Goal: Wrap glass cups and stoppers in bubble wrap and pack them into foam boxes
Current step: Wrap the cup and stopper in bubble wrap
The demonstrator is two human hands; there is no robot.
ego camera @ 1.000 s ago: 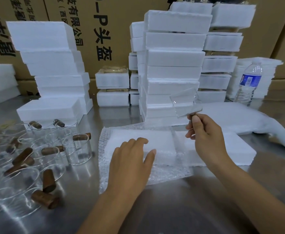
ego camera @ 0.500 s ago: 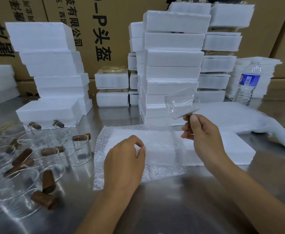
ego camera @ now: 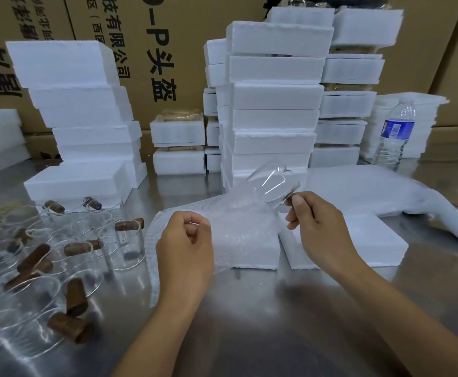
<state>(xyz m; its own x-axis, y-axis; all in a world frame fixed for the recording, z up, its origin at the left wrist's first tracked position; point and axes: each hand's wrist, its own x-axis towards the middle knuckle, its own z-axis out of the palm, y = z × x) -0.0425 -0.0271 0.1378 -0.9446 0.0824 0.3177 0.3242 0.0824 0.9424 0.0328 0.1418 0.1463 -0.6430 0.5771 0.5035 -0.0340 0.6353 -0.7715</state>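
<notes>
Steel worktop [ego camera: 249,308] in a packing room, printed cartons [ego camera: 184,36] and stacks of white foam [ego camera: 274,96] behind: I am at the wrapping step, with 1 glass cup [ego camera: 272,185] in the air and a sheet of bubble wrap [ego camera: 238,221] draped over a foam box [ego camera: 252,261] below it. Right grip [ego camera: 320,227] pinches the cup at its lower end, thumb on top. The cup is tilted, its other end pointing up and away, over the far part of the sheet. Left grip [ego camera: 187,246] has thumb and curled fingers closed on the sheet's near-left edge, lifting it a little off the foam. A second foam piece [ego camera: 358,248] lies just beside the box, to the right. Unwrapped cups [ego camera: 121,240] and brown stoppers [ego camera: 75,293] crowd the worktop at left, well apart from the job.

As I judge it, the move wants the cup laid on its side close to the pinched edge. The left grip can then fold that edge over the glass and roll it away in 1 pass. Glass this clear looks slick and thin, so a light pinch suits it, with the cup set down before release. The sheet should be held taut, or it will bunch and leave bare glass. Whether a stopper is already with the cup I cannot tell, though a dark bit shows by the right thumb.
</notes>
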